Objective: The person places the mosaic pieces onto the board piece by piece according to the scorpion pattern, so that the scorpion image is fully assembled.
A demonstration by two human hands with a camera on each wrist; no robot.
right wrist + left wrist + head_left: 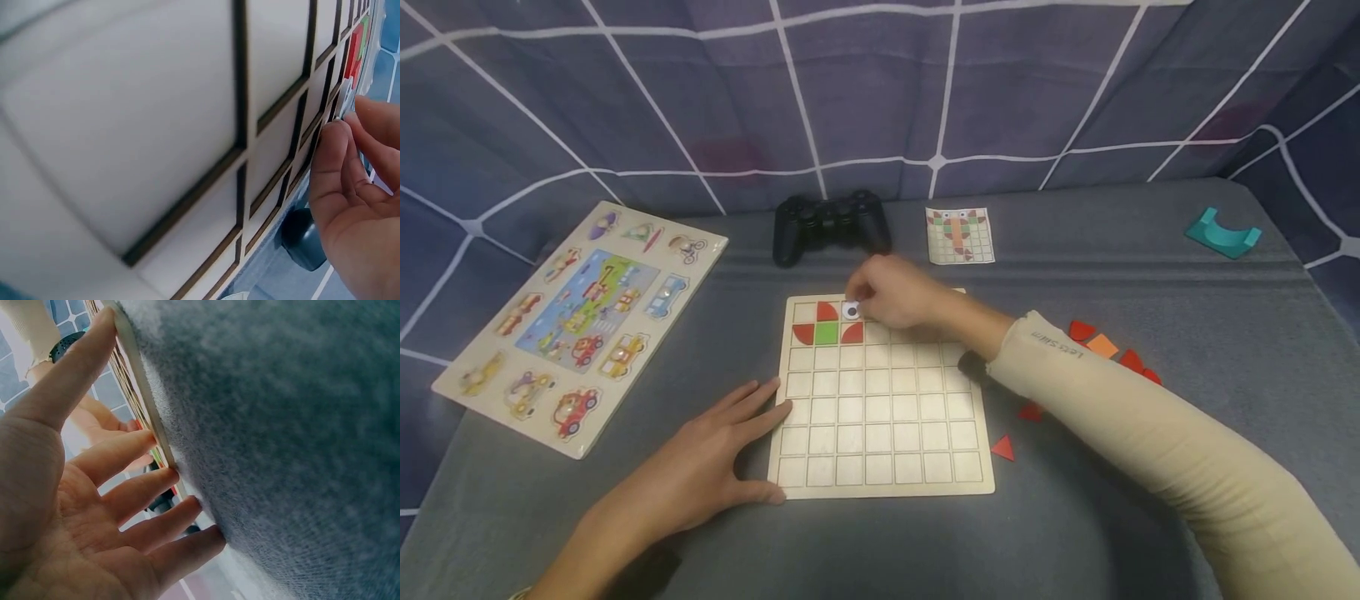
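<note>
A wooden grid board (880, 492) lies flat on the grey cloth. In its top rows sit a green square (826, 332) and red quarter-round pieces (802, 334). A white square tile with a black eye dot (851, 311) is in the top row. My right hand (891, 292) is bent over this eye tile and pinches it at its right edge; the right wrist view shows the fingertips against the white tile (344, 97). My left hand (718, 458) rests along the board's left edge, fingers spread, thumb near the bottom corner and fingertips touching the board's side (145, 394).
A pattern card (960, 237) and a black game controller (831, 227) lie behind the board. To the left is a vehicle puzzle (587, 325). Red pieces (1003, 448) and an orange square (1102, 346) lie right, partly under the sleeve. A teal holder (1223, 234) stands far right.
</note>
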